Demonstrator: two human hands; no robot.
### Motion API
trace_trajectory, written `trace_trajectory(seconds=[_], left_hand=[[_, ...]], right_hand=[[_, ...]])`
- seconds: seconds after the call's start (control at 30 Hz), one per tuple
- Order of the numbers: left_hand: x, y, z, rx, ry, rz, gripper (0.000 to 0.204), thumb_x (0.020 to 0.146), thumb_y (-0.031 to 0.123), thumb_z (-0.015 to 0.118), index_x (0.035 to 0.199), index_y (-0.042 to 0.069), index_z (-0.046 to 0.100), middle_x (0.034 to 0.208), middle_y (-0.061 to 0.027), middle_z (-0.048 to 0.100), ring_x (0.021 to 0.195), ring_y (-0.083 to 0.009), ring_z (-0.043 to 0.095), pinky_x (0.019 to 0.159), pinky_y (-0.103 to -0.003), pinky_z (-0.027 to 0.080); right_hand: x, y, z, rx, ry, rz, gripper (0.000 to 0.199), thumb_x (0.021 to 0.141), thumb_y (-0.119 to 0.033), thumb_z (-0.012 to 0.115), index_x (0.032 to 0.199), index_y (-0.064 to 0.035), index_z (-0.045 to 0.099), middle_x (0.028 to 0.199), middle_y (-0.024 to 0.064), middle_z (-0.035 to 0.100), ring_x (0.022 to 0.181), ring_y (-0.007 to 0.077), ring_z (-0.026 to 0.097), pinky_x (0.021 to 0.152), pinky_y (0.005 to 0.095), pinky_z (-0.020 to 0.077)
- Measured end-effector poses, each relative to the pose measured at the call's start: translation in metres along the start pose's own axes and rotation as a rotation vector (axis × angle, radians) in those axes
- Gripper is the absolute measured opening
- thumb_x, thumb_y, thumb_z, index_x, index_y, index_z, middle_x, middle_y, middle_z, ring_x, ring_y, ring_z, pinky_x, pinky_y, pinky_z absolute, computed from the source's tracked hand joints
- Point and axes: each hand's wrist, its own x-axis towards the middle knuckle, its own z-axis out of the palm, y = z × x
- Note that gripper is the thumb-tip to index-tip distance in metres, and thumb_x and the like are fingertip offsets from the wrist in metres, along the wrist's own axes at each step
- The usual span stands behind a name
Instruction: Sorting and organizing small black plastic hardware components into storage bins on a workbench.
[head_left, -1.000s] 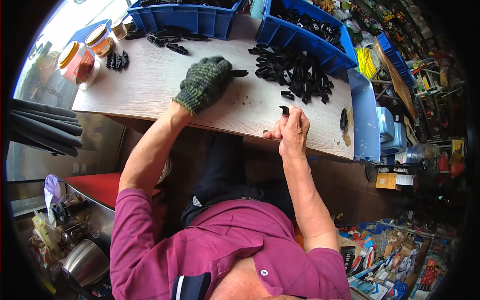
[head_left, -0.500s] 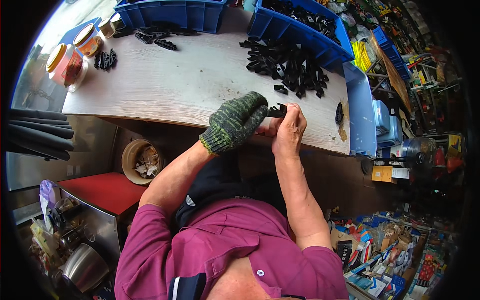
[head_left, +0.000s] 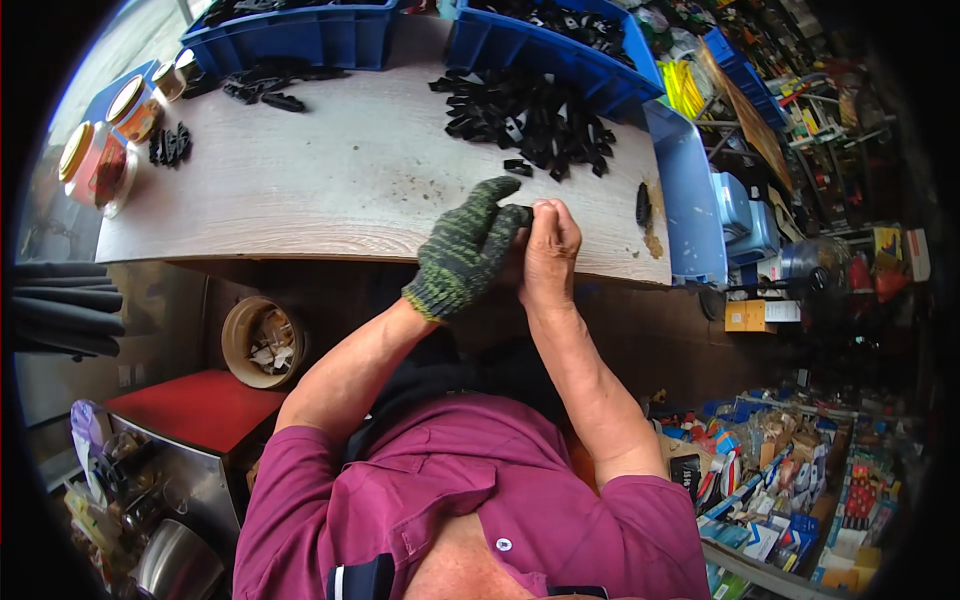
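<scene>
My left hand (head_left: 468, 245), in a dark green knitted glove, meets my bare right hand (head_left: 550, 248) at the front edge of the table. Between them is a small black plastic part (head_left: 526, 213), mostly hidden by the fingers. One gloved finger points up and away, while the others close on the part. My right thumb presses against its other side, with the fingers curled. Just beyond the hands lies a loose black part (head_left: 517, 167), in front of a pile of similar black plastic parts (head_left: 535, 125).
Behind the pile stands a blue crate (head_left: 590, 80) of black parts; another blue crate (head_left: 290, 42) is at the far left. Lidded jars (head_left: 95, 170) and a short row of black parts (head_left: 170, 146) sit left. A light blue bin (head_left: 690, 200) adjoins the table's right end. Below is a waste bucket (head_left: 235, 340).
The view has shifted, so the table sits further left and higher. My hands have drawn closer together, covering the black part that showed between them. One gloved finger has lifted away.
</scene>
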Motion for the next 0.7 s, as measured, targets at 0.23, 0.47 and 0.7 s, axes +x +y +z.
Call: trace_trajectory(seconds=[0.23, 0.47, 0.7], left_hand=[[-0.013, -0.001, -0.009, -0.107, -0.006, -0.064, 0.039, 0.1, 0.014, 0.059, 0.136, 0.003, 0.053, 0.08, -0.0046, 0.063, 0.072, -0.0094, 0.059, 0.069, -0.028, 0.05], [-0.01, 0.003, -0.001, -0.072, -0.023, 0.047, 0.037, 0.095, 0.006, 0.063, 0.132, 0.003, 0.057, 0.081, -0.0066, 0.064, 0.073, -0.0123, 0.059, 0.071, -0.028, 0.05], [0.027, -0.012, 0.001, 0.427, 0.094, 0.367, 0.03, 0.085, 0.011, 0.068, 0.116, 0.009, 0.066, 0.104, -0.0153, 0.065, 0.097, -0.0347, 0.061, 0.077, -0.047, 0.052]], right_hand=[[0.051, -0.019, -0.057, -0.058, 0.195, 0.214, 0.035, 0.094, -0.029, 0.051, 0.066, -0.0094, 0.044, 0.044, 0.0019, 0.032, 0.039, 0.0179, 0.046, 0.05, 0.05, 0.0602], [0.143, -0.043, -0.199, -0.206, 0.918, 0.055, 0.043, 0.094, -0.037, 0.056, 0.098, 0.0059, 0.05, 0.069, 0.025, 0.061, 0.048, 0.0334, 0.06, 0.046, 0.0455, 0.0575], [0.118, -0.053, -0.18, -0.086, 0.784, 0.064, 0.033, 0.091, -0.032, 0.064, 0.091, -0.0015, 0.053, 0.057, 0.0104, 0.047, 0.047, 0.0256, 0.054, 0.057, 0.0495, 0.0616]])
